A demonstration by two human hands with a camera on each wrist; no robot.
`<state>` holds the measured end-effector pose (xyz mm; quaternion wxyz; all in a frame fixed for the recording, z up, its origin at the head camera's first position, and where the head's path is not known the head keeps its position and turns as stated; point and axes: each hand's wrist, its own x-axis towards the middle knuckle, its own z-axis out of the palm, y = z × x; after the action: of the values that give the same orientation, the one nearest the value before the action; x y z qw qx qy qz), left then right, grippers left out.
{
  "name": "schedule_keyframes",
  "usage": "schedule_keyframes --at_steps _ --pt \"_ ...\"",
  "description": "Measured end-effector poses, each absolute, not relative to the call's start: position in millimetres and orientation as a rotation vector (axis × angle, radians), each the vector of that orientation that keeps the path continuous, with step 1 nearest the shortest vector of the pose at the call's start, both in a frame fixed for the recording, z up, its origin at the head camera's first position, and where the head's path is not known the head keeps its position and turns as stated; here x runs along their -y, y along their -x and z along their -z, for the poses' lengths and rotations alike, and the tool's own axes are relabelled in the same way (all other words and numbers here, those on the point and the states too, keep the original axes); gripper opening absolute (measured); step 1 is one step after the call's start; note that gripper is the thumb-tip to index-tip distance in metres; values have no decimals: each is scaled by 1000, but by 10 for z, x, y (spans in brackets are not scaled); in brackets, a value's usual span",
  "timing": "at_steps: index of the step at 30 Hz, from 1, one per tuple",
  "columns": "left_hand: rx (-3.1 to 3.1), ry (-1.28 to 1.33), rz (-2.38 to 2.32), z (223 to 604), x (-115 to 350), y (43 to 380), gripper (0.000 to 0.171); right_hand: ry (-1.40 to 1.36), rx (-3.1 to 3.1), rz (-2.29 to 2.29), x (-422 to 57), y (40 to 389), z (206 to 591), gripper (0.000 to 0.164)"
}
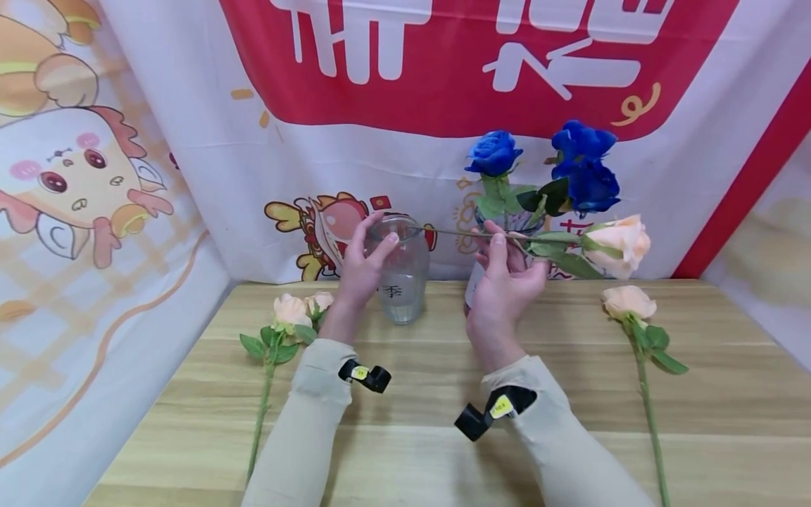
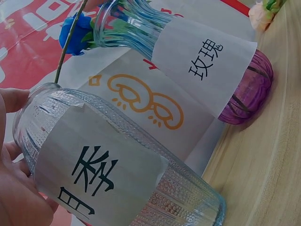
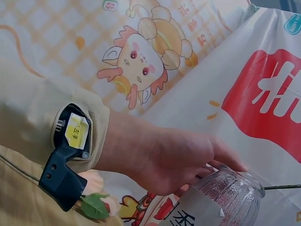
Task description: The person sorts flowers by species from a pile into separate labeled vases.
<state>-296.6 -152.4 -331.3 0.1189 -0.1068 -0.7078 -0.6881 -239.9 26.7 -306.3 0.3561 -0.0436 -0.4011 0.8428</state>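
Observation:
At the back of the table, my left hand (image 1: pixel 360 274) grips the neck of a clear ribbed glass vase (image 1: pixel 408 271) with a white paper label (image 2: pixel 101 162). My right hand (image 1: pixel 502 299) pinches the stem of a peach rose (image 1: pixel 613 246), held almost level with its bloom to the right. The tip of that stem (image 2: pixel 65 52) meets the rim of the clear vase. Behind the right hand stands a second vase (image 2: pixel 249 92), blue at the top and purple at the base, also labelled. It holds blue roses (image 1: pixel 496 153).
A peach rose (image 1: pixel 629 303) lies on the right side of the wooden table (image 1: pixel 418 451). More peach roses (image 1: pixel 291 311) lie at the left, partly behind the left forearm. A printed cloth (image 1: pixel 209 169) hangs right behind the vases, with other cloth walls at both sides.

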Motion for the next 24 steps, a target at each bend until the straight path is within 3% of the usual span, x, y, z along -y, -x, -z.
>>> schedule_keyframes --at_steps 11,19,24 --pt "2064 326 2002 3319 1539 2970 61 5 1103 -2142 -173 2462 3059 29" --pt "2061 330 2003 3320 1531 2979 61 -18 1228 -2098 -92 2505 3056 37" --pt "2066 331 2002 3323 1525 2982 61 4 1302 -2099 -31 2537 3065 33"
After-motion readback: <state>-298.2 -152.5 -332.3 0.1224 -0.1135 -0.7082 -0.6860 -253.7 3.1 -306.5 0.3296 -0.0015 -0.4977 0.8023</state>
